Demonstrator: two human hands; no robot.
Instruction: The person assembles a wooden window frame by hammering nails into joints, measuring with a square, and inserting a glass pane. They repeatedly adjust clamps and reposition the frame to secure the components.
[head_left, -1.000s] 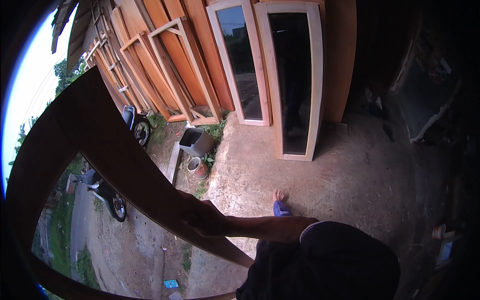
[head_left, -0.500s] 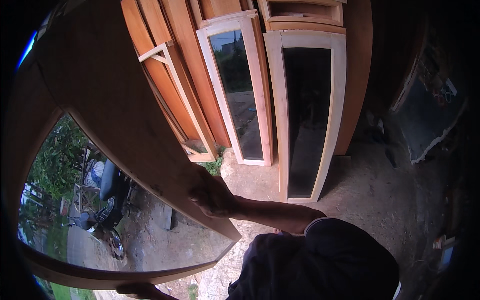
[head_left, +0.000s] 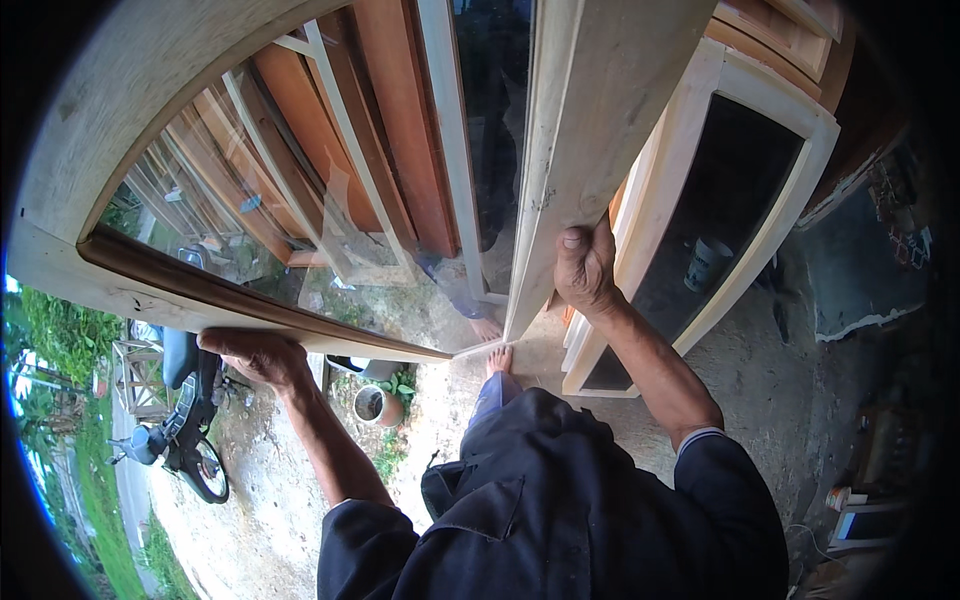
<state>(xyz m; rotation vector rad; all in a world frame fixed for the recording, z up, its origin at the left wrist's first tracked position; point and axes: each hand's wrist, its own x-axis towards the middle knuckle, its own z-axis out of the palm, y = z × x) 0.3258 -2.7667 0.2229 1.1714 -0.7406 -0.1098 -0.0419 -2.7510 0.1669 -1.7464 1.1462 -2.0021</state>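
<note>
A large pale wooden window sash [head_left: 590, 110] with a clear glass pane [head_left: 360, 200] stands tilted in front of me, filling the upper left and middle. My right hand [head_left: 588, 268] grips its right stile, thumb on the near face and the other fingers hidden behind. On the left, my left hand [head_left: 255, 360] holds the sash's lower-left rail from its outer side. The corner between rail and stile points down near my bare foot [head_left: 499, 362]; whether it rests on the ground I cannot tell.
Another light wooden frame with dark glass [head_left: 735, 170] leans just right of my right hand. Reddish wooden boards [head_left: 400, 120] show through the pane. A plant pot [head_left: 378, 405] stands below the rail, and a motorcycle [head_left: 190, 420] is parked at left.
The sash has turned so its pale face and pane come into fuller view. My right hand now sits farther right and higher; my left hand has risen from the bottom edge of the view.
</note>
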